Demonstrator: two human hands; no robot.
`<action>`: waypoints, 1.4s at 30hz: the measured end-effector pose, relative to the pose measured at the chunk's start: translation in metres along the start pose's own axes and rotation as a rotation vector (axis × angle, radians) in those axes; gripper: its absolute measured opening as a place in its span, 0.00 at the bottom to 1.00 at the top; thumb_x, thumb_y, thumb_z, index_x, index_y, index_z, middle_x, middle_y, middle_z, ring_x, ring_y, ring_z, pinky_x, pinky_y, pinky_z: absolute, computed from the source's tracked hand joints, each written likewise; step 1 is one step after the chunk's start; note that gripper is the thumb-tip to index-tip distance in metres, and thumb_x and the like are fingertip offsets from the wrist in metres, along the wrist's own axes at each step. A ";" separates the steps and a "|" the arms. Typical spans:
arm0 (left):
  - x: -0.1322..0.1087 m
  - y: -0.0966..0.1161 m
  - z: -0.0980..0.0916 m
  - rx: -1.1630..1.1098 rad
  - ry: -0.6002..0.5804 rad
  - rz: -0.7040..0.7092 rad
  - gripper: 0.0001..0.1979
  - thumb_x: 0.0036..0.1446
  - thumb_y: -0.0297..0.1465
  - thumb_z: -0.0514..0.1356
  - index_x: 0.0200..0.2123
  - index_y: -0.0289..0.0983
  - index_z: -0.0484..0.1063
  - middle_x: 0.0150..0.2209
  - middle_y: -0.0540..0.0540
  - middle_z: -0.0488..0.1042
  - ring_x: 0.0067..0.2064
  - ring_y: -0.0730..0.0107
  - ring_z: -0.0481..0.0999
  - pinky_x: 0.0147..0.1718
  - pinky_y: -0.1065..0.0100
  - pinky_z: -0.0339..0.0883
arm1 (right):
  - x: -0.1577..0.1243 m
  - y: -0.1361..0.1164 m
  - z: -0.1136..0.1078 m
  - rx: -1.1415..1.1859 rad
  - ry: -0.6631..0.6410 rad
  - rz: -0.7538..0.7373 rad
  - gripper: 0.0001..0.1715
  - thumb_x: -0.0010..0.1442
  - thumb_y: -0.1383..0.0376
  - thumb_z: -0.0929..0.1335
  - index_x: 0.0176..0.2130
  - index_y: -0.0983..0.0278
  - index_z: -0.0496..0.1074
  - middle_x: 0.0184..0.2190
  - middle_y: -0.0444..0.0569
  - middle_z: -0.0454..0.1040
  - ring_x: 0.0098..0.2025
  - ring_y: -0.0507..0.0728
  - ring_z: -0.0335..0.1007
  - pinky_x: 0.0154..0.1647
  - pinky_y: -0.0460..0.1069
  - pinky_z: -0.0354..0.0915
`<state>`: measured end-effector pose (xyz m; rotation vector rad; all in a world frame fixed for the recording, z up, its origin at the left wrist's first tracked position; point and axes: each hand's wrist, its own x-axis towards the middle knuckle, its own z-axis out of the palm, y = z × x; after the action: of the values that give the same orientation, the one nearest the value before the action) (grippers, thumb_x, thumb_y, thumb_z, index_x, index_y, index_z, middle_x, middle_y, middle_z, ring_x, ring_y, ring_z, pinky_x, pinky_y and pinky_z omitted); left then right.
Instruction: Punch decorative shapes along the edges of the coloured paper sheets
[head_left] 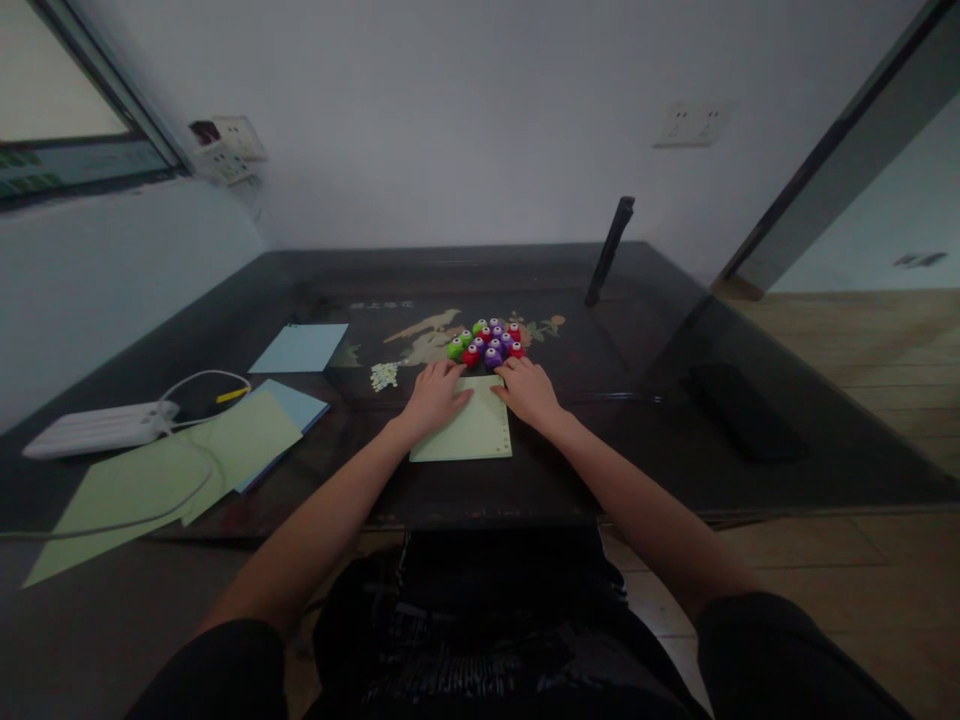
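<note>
A pale green sheet of paper (471,430) lies flat at the near middle of the dark table, with small marks down its right side. My left hand (435,396) rests palm down over its upper left edge, thumb apart from the fingers. On the upper right edge lies my right hand (528,390), also open, its thumb pointing inward over the paper. Just beyond my fingertips sits a cluster of small round toys (493,355) in red, green and purple, each with an eye-like white spot. Whether my fingertips touch the toys I cannot tell. Left of my left hand is a heap of tiny pale pieces (384,376).
Blue paper (300,348) and more green sheets (165,475) lie to the left, beside a white power strip (101,430) with a cable across the sheets. A black upright stick (610,250) stands at the back right. A dark flat object (742,410) lies at the right.
</note>
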<state>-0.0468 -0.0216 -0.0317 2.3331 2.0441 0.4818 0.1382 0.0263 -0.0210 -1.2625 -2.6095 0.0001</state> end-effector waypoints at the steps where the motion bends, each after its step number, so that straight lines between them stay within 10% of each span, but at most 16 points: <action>1: 0.000 -0.001 0.000 0.000 -0.004 0.005 0.25 0.58 0.38 0.55 0.57 0.35 0.62 0.52 0.37 0.66 0.54 0.52 0.63 0.52 0.53 0.59 | 0.000 0.000 0.000 0.003 -0.003 -0.003 0.19 0.61 0.61 0.65 0.50 0.65 0.71 0.49 0.56 0.70 0.52 0.63 0.61 0.47 0.55 0.59; 42: 0.003 0.005 -0.010 -0.040 0.055 0.109 0.15 0.54 0.30 0.58 0.46 0.39 0.68 0.45 0.42 0.73 0.50 0.54 0.69 0.48 0.55 0.61 | 0.001 0.005 -0.001 0.187 0.150 0.040 0.03 0.59 0.65 0.67 0.34 0.62 0.71 0.35 0.49 0.74 0.41 0.57 0.68 0.39 0.49 0.60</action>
<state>-0.0444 -0.0217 -0.0204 2.4443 1.9177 0.5903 0.1418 0.0299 -0.0201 -1.1997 -2.3949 0.1476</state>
